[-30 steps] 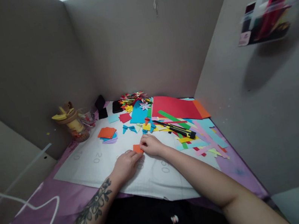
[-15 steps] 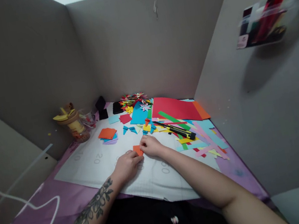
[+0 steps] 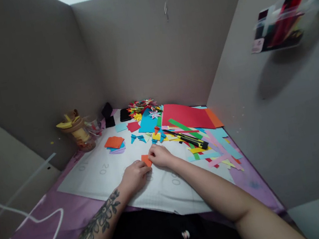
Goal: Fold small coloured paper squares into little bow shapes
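A small orange piece of paper [image 3: 146, 160] lies on the white sheet [image 3: 97, 184] between my hands. At its left edge my left hand [image 3: 136, 175] is closed, fingertips on the paper. From the right, my right hand [image 3: 160, 155] pinches the paper's other edge, fingers curled. Just beyond my hands are small folded blue paper pieces [image 3: 141, 139] and a yellow one [image 3: 156, 136] with an orange tip. A stack of orange squares [image 3: 115, 142], with blue and purple ones beneath, rests to the left.
A yellow-black utility knife [image 3: 192, 139] lies among coloured paper strips [image 3: 220, 152] at right. Red sheets [image 3: 186, 116] and folded paper stars [image 3: 142, 107] are at the back. A pot [image 3: 78, 134] stands at left; a clear holder [image 3: 280, 28] hangs on the right wall.
Almost nothing differs. Both hands stay at the orange paper, with only a very slight shift of the fingers and of the view.
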`<state>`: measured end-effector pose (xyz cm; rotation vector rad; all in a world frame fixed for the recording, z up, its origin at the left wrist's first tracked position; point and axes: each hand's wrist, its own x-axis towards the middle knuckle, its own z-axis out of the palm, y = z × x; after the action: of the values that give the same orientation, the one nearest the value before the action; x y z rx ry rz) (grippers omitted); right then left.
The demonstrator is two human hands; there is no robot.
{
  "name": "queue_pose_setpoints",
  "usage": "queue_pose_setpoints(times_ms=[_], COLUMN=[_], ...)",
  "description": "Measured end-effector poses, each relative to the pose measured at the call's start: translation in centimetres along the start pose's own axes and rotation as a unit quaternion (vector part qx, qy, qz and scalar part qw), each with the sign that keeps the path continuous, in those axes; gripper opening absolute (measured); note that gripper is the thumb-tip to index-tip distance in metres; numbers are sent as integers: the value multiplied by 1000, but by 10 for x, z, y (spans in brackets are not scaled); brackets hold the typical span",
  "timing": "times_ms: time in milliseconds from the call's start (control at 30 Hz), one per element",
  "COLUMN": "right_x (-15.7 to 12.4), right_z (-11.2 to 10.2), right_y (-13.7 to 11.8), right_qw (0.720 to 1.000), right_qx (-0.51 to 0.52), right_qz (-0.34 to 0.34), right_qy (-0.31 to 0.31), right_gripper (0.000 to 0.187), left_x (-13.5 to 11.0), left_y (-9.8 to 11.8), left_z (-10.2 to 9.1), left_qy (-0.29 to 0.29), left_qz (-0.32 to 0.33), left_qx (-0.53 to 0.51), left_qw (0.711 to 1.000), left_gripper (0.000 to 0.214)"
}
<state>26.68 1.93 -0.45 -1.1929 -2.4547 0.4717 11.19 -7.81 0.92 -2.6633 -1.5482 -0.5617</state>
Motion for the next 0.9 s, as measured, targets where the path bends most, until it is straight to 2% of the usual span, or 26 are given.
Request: queue_pose_setpoints(times_ms=[500, 700, 900], right_x=[0, -1, -1], right_z=[-2, -1, 0], right_y=[-4, -3, -4], right_qw=[1000, 1000, 1000], right_qx=[-26, -21, -27], right_qz=[7, -2, 1], right_qy=[1, 5, 10], right_gripper=[16, 16, 16], left_x=[-1, -3, -2], left_y=[2, 4, 3], left_z=[-2, -7, -5], left_qy=[14, 10, 12], left_qz=[13, -16, 9], left_qx=[-14, -4, 25], left_qw=[1000, 1000, 1000], left_gripper=[24, 21, 26])
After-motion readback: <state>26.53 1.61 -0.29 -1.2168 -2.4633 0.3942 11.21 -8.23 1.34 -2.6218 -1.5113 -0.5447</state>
